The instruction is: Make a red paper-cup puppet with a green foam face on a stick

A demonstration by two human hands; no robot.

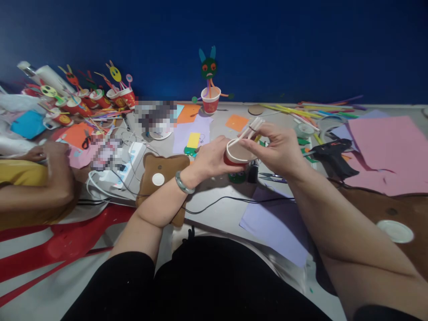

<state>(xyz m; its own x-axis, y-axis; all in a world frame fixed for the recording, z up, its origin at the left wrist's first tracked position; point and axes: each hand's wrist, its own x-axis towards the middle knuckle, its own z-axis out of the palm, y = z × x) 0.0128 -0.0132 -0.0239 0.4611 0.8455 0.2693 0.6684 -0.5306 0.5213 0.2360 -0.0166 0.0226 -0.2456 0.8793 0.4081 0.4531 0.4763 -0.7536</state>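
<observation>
My left hand is wrapped round a red paper cup with a white rim, which is held tilted above the table with its mouth up. My right hand is closed at the cup's far right rim, its thumb and fingers pinching several thin white sticks that slant up from the cup's mouth. Their exact material I cannot make out. Below the cup, a green paper piece with round eyes lies partly hidden beside a small dark bottle. Scissors rest just under my right hand.
A finished cup puppet stands at the back, with more cup puppets at the left. A black glue gun, pink paper and lilac paper lie right. A white power strip and cables are left, near another person's arm.
</observation>
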